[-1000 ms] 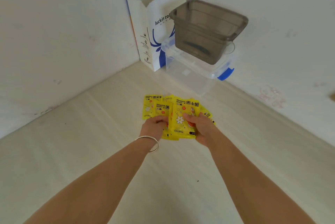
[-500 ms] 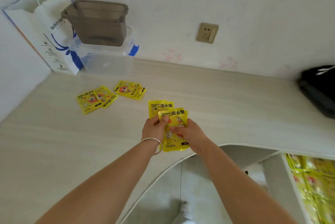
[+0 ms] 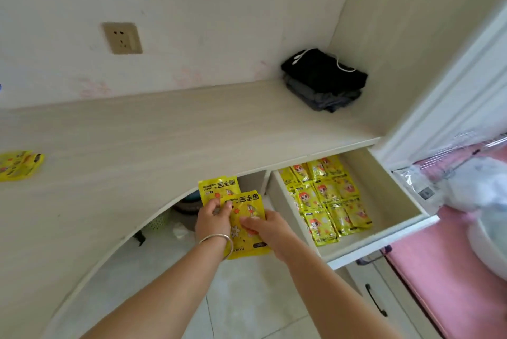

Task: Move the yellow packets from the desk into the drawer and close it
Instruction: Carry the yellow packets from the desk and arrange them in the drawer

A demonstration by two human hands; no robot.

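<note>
Held packets (image 3: 244,218) carried from table (image 3: 137,133) to beside open drawer (image 3: 384,201), glossy yellow, "HAND WARMER" upside down, left hand (image 3: 212,219) and right hand (image 3: 270,227) pinching them

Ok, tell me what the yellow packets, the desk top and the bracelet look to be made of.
Yellow packets: likely glossy plastic or foil film; they shine and crinkle. Desk top: pale wood-grain surface, matte, probably laminate rather than solid wood. Bracelet on the left wrist: thin silvery band, seemingly polished metal.
</note>
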